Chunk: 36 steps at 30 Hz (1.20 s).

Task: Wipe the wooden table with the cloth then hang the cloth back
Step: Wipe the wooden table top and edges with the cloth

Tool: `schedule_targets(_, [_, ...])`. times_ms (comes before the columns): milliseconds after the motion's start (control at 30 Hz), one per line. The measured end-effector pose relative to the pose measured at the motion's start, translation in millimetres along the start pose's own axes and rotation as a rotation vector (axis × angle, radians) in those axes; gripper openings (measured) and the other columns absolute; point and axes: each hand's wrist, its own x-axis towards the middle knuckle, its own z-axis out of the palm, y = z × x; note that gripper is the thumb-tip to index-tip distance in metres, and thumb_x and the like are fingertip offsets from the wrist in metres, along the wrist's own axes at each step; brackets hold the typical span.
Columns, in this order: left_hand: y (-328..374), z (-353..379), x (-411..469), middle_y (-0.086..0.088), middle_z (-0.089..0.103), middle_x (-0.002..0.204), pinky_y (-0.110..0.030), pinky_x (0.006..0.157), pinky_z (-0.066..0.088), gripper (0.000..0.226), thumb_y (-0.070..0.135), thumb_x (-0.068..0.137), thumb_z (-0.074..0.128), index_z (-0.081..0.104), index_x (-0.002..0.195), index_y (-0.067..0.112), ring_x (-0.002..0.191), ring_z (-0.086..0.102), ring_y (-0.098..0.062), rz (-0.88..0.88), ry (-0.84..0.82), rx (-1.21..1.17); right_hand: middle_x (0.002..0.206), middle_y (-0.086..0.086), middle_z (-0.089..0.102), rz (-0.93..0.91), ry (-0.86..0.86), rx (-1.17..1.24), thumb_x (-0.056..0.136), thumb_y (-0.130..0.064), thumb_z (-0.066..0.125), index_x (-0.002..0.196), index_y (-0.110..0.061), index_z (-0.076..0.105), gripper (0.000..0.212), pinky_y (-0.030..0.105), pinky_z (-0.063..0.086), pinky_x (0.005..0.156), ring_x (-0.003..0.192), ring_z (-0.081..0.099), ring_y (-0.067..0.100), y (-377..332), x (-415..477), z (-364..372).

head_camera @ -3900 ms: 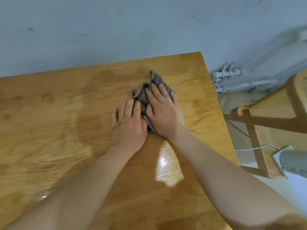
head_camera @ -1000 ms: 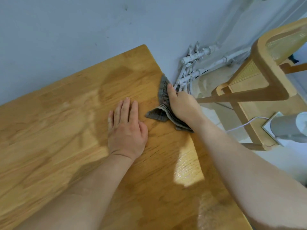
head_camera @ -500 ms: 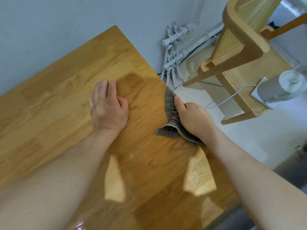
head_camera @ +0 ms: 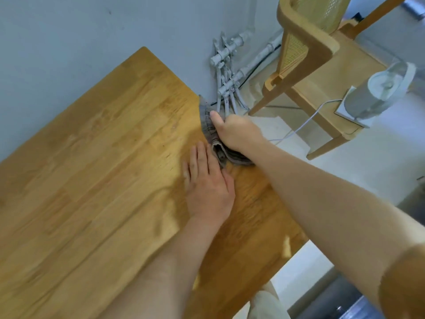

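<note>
At table edge point(head_camera: 128, 93), right hand point(head_camera: 239, 134) gripping cloth point(head_camera: 208, 125) — pipes point(head_camera: 226, 72), chair point(head_camera: 305, 42) beyond

light: bright, even daylight | shadows: soft, under the left hand point(head_camera: 208, 187) on the table point(head_camera: 92, 180) | blur: motion smear throughout | edges: wide-angle bending

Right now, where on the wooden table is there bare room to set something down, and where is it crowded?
Bare wood runs from the wall edge across the wooden table left of the left hand. The right edge is crowded: the right hand grips the cloth there, with the left hand flat just beside it.
</note>
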Motion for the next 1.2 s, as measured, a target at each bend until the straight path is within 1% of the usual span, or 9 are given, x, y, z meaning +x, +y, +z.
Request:
schedule_targets(267, [-4,2,2,-0.011,0.028,0.155,-0.046,0.116,0.012,0.06,0.034,0.092,0.03,0.032,0.146,0.007,0.144,0.022,-0.027,0.022,0.062,0.001,0.075,0.005,0.057,0.118,-0.066,-0.097,0.093,-0.069,0.012,0.072,-0.015,0.055,0.072,0.037,0.041,0.066,0.08,0.059,0.03,97,-108,-6])
schedule_targets(401, [-7,4,1,-0.015,0.033,0.153,-0.05,0.115,0.021,0.058,0.029,0.091,0.036,0.037,0.143,0.004,0.142,0.027,-0.031,0.048,0.097,-0.003,0.076,0.004,0.061,0.191,-0.178,-0.115,0.092,-0.07,0.011,0.077,-0.016,0.056,0.072,0.042,0.048,0.075,0.078,0.059,0.026,134,-157,-17])
schedule_targets(501, [-6,6,1,-0.015,0.029,0.154,-0.05,0.115,0.017,0.058,0.029,0.092,0.032,0.032,0.145,0.005,0.143,0.023,-0.031,0.054,0.105,0.016,0.084,0.006,0.064,0.192,-0.157,-0.144,0.098,-0.062,0.015,0.08,-0.016,0.05,0.06,0.043,0.05,0.079,0.084,0.06,0.028,139,-172,-19])
schedule_targets(601, [-1,4,-1,-0.013,0.018,0.158,-0.048,0.118,0.008,0.059,0.03,0.094,0.026,0.023,0.149,0.006,0.147,0.011,-0.028,0.035,0.045,0.011,0.079,0.005,0.062,0.189,-0.082,-0.113,0.094,-0.067,0.012,0.077,-0.014,0.056,0.07,0.041,0.049,0.073,0.081,0.059,0.027,121,-154,-11])
schedule_targets(734, [14,2,-27,-0.012,0.015,0.159,-0.046,0.117,0.005,0.062,0.033,0.095,0.022,0.019,0.15,0.005,0.147,0.008,-0.028,0.163,-0.023,0.0,0.091,0.011,0.063,0.088,0.015,-0.034,0.099,-0.06,0.017,0.088,-0.013,0.059,0.063,0.039,0.044,0.075,0.094,0.06,0.033,80,-92,-1])
schedule_targets(835, [14,5,-40,-0.013,0.024,0.156,-0.048,0.116,0.013,0.061,0.03,0.093,0.029,0.025,0.148,0.004,0.145,0.017,-0.029,0.209,-0.022,-0.011,0.121,0.019,0.061,-0.004,-0.036,0.013,0.101,-0.052,0.021,0.128,-0.012,0.049,0.056,0.043,0.042,0.089,0.113,0.056,0.036,47,-50,3])
schedule_targets(868, [12,6,-39,-0.013,0.027,0.155,-0.048,0.116,0.015,0.06,0.029,0.092,0.031,0.028,0.147,0.004,0.145,0.02,-0.028,0.195,-0.004,0.0,0.123,0.019,0.06,-0.026,-0.057,0.033,0.102,-0.052,0.021,0.128,-0.013,0.048,0.054,0.043,0.042,0.09,0.114,0.055,0.036,43,-41,3])
schedule_targets(1102, [15,4,-38,-0.012,0.025,0.156,-0.047,0.116,0.015,0.063,0.03,0.091,0.032,0.027,0.147,0.003,0.145,0.017,-0.027,0.191,-0.037,0.089,0.086,0.003,0.063,0.213,-0.016,-0.013,0.095,-0.066,0.016,0.087,-0.019,0.058,0.064,0.039,0.047,0.071,0.082,0.058,0.027,112,-141,-3])
schedule_targets(1202, [14,5,-39,-0.013,0.025,0.155,-0.047,0.117,0.012,0.063,0.03,0.09,0.033,0.026,0.147,0.003,0.145,0.017,-0.028,0.191,-0.03,0.09,0.07,-0.001,0.057,0.372,0.087,0.162,0.097,-0.06,0.024,0.069,-0.019,0.05,0.056,0.036,0.039,0.062,0.07,0.053,0.022,131,-183,-3])
